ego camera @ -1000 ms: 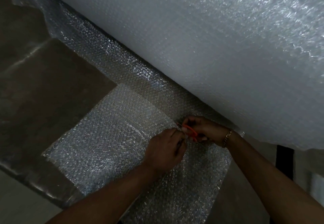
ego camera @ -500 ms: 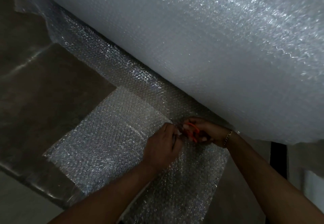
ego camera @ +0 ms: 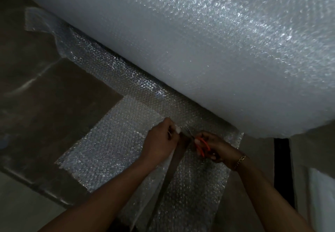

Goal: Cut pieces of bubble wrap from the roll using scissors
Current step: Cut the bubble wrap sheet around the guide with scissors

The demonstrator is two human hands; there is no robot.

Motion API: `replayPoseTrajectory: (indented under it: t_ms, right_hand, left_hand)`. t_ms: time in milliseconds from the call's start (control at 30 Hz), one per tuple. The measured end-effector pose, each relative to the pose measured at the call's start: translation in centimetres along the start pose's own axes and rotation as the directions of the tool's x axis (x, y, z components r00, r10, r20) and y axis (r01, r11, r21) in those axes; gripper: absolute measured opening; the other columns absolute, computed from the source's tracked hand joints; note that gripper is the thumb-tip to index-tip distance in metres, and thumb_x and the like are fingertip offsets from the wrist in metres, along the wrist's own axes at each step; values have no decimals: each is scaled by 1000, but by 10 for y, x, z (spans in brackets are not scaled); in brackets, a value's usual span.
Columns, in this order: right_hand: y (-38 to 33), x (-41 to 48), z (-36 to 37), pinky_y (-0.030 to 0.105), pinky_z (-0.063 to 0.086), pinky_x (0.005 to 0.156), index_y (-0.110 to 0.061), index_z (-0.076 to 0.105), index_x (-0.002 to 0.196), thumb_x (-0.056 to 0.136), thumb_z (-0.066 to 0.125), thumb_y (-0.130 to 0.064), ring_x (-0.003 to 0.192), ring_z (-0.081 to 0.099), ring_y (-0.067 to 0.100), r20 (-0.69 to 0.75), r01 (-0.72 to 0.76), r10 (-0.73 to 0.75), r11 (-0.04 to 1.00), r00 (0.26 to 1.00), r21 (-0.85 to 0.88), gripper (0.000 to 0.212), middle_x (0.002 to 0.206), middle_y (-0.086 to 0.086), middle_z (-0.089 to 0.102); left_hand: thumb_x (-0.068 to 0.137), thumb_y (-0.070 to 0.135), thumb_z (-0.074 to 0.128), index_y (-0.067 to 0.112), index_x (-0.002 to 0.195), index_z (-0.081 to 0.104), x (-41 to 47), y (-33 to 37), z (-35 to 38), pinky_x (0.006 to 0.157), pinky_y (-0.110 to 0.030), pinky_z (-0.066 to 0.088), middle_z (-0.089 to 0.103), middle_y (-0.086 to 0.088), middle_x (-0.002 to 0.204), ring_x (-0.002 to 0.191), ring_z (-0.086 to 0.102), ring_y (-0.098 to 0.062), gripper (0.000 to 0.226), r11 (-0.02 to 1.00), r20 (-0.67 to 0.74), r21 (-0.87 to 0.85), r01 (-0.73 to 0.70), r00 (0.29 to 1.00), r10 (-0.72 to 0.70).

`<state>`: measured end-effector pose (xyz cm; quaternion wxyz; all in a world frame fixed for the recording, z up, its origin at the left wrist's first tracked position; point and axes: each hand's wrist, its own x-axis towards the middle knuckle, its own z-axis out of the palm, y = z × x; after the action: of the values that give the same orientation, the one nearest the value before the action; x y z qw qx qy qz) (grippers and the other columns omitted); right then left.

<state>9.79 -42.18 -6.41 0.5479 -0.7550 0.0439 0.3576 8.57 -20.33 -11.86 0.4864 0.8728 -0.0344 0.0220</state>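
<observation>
While a huge roll of bubble wrap (ego camera: 217,50) filled the upper frame, its loose sheet (ego camera: 108,150) lay flat on the dark floor (ego camera: 54,104) below. The left hand (ego camera: 159,144) pinched the sheet's cut edge. Just beside it, the right hand (ego camera: 215,148) gripped orange-handled scissors (ego camera: 201,144), blades pointing toward the roll at the top of a slit.

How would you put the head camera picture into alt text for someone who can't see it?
Two hands cut a bubble wrap sheet: the right hand holds orange scissors, the left hand pinches the cut edge. A huge roll fills the top of the dim view.
</observation>
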Motion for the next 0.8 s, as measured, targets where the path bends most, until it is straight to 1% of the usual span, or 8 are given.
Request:
replayPoseTrajectory:
  t_ms: [100,233,367,433,500,567,633,800]
  right_hand:
    - [-2,1,-1,17,22,38,-27,66,98,81,66,-47,41,38,9,-9,-4,4,1000,1000,-4,26,74,7,68]
    - [-8,9,-2,18,20,41,-36,68,90,80,68,-55,46,37,11,16,-43,44,997,999,-64,21,80,8,69]
    - [-17,21,-3,20,21,41,-26,66,102,73,68,-60,47,40,11,26,-76,80,989,996,-127,44,79,8,69]
    - [-20,28,-3,20,23,42,-24,66,103,74,68,-60,47,43,10,49,-81,90,984,995,-160,46,81,8,69]
    - [-22,33,-4,20,29,43,-25,66,104,72,70,-63,50,50,9,60,-92,104,980,993,-178,50,83,8,70]
    - [-22,40,-6,23,34,51,-27,68,102,67,74,-69,63,59,13,70,-102,117,978,991,-183,56,84,6,72]
    - [-22,45,-9,25,34,52,-27,68,100,65,74,-69,68,62,13,81,-101,118,978,990,-183,56,82,4,73]
    - [-27,50,-15,15,31,39,-17,62,100,79,64,-46,44,51,2,102,-78,92,987,990,-140,36,75,8,66]
  left_hand:
    - [94,20,62,30,109,49,0,-9,-11,64,-37,52,60,10,85,69,60,-11,22,1000,-26,29,6,1000,-5]
    - [99,25,47,28,134,52,1,-20,-20,74,-33,50,62,3,112,86,60,-14,36,994,16,102,-43,999,42]
    - [96,37,35,20,110,69,2,-25,-17,69,-36,50,59,4,104,77,57,-12,40,988,21,136,-72,997,69]
    - [94,41,36,19,99,67,4,-26,-13,67,-38,50,56,5,97,78,58,-14,37,985,1,156,-70,997,71]
    - [91,47,45,23,92,62,7,-24,-9,65,-33,47,53,8,93,81,56,-13,29,977,-14,202,-69,997,73]
    - [85,51,58,25,96,58,10,-22,-6,67,-31,44,53,7,96,88,54,-14,28,953,-37,291,-87,994,101]
    - [82,53,64,23,103,55,10,-19,-3,73,-37,47,53,3,102,93,53,-19,38,927,-70,363,-96,989,130]
    - [79,81,53,20,122,54,-10,-14,3,84,-42,42,54,-1,117,105,50,-23,75,878,-175,476,38,983,52]
